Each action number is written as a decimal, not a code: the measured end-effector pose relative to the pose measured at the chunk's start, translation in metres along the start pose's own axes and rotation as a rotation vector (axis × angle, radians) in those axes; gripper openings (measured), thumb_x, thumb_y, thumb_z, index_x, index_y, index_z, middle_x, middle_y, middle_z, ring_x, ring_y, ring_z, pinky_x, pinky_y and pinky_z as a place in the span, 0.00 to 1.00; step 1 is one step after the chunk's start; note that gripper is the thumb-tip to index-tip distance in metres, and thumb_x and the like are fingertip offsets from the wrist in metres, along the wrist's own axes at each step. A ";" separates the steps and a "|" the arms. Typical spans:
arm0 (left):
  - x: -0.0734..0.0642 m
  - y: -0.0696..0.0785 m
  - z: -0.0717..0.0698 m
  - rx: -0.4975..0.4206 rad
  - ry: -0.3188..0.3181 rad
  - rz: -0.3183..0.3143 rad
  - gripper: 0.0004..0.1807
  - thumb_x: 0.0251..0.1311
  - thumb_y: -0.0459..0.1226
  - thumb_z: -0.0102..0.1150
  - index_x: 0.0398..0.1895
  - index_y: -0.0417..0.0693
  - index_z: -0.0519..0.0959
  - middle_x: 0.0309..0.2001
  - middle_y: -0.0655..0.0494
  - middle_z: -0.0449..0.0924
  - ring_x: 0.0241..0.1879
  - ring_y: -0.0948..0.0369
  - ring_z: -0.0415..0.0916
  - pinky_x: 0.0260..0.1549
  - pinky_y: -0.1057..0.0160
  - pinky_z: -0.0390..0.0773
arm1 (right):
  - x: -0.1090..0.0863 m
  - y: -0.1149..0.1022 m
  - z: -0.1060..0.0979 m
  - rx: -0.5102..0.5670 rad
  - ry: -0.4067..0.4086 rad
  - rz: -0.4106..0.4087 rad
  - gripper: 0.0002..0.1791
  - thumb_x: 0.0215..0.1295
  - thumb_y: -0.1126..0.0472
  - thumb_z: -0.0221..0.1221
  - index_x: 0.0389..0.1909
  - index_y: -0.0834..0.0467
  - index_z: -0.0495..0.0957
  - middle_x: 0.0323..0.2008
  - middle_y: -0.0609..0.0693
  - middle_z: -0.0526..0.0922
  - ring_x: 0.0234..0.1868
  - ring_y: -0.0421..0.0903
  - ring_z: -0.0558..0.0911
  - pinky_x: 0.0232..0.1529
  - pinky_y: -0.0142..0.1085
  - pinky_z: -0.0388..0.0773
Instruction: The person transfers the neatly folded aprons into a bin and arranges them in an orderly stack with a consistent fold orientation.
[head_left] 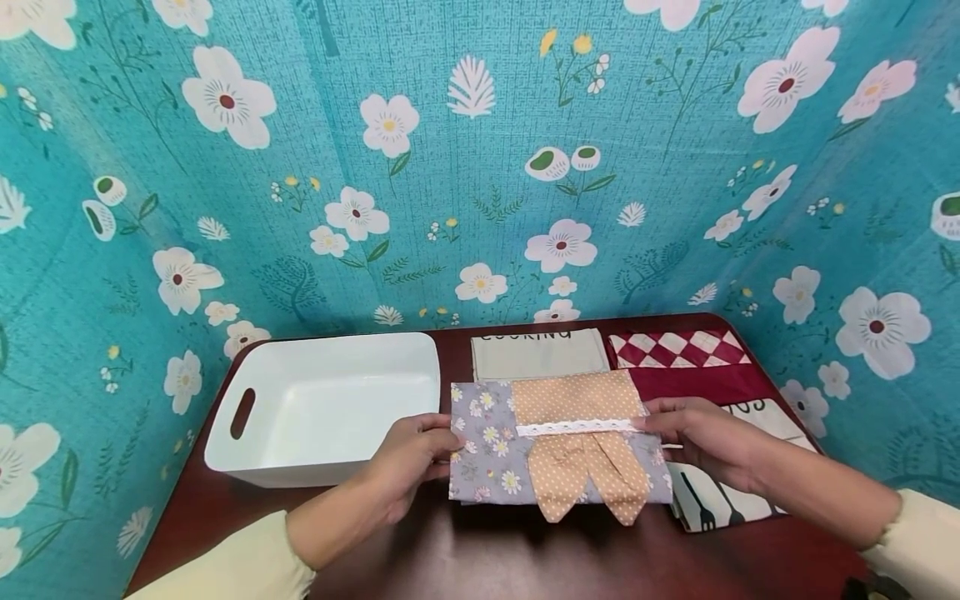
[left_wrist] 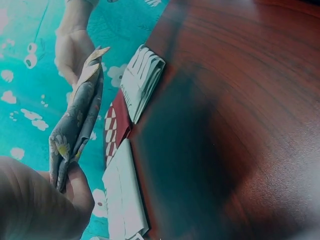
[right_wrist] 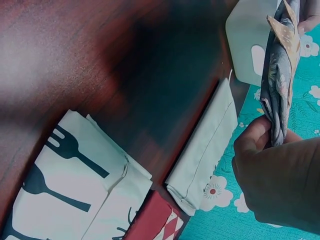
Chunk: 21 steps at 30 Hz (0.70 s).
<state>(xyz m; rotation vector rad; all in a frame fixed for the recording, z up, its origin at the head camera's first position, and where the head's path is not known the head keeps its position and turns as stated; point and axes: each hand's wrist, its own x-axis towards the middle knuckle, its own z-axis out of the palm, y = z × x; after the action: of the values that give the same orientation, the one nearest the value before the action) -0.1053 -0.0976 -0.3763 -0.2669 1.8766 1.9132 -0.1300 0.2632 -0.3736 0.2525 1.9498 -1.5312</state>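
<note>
A folded floral apron (head_left: 558,454), grey with a peach dotted panel, white lace trim and two pointed tails, is held up off the table between both hands. My left hand (head_left: 411,458) pinches its left edge, thumb and fingers on opposite faces. On the right edge, near the end of the lace, my right hand (head_left: 708,442) has a similar pinch. Seen edge-on in the left wrist view, the apron (left_wrist: 75,120) shows several stacked layers. In the right wrist view the right thumb and fingers (right_wrist: 255,132) squeeze its near end.
A white bin (head_left: 322,417) with a handle slot stands at the left of the dark red table (head_left: 510,550). Behind the apron lies a folded cream cloth (head_left: 540,354). To the right are a maroon checked cloth (head_left: 690,367) and a cream cloth with cutlery prints (head_left: 723,500). A flowered curtain (head_left: 480,167) surrounds the table.
</note>
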 end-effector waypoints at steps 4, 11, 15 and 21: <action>-0.001 0.001 -0.004 0.005 0.014 -0.015 0.23 0.55 0.32 0.55 0.55 0.33 0.70 0.37 0.50 0.79 0.34 0.60 0.75 0.35 0.64 0.78 | 0.003 -0.002 0.003 0.008 0.019 0.008 0.29 0.62 0.54 0.60 0.59 0.65 0.67 0.47 0.53 0.81 0.47 0.50 0.80 0.48 0.43 0.77; -0.002 0.004 -0.009 0.008 0.061 -0.021 0.23 0.55 0.32 0.57 0.55 0.33 0.71 0.38 0.49 0.79 0.36 0.59 0.75 0.37 0.63 0.79 | 0.005 -0.004 0.006 0.039 -0.015 -0.026 0.24 0.64 0.54 0.58 0.56 0.64 0.71 0.43 0.50 0.84 0.44 0.47 0.81 0.47 0.43 0.77; -0.002 0.007 -0.013 -0.006 0.086 -0.022 0.21 0.55 0.32 0.57 0.54 0.35 0.73 0.37 0.50 0.80 0.35 0.59 0.76 0.36 0.63 0.79 | 0.007 -0.005 0.007 0.060 -0.053 -0.056 0.22 0.66 0.54 0.57 0.55 0.64 0.71 0.42 0.49 0.84 0.44 0.46 0.82 0.48 0.43 0.78; -0.003 0.013 -0.019 -0.014 0.107 -0.024 0.20 0.56 0.34 0.58 0.52 0.38 0.75 0.36 0.52 0.81 0.34 0.60 0.77 0.32 0.65 0.78 | 0.010 -0.008 0.014 0.072 -0.038 -0.061 0.18 0.66 0.54 0.57 0.50 0.62 0.74 0.41 0.48 0.83 0.43 0.46 0.81 0.47 0.42 0.78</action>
<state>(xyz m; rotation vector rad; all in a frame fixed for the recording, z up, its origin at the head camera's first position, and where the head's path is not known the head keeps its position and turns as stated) -0.1115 -0.1165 -0.3644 -0.4024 1.9195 1.9318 -0.1367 0.2453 -0.3744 0.1943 1.8907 -1.6363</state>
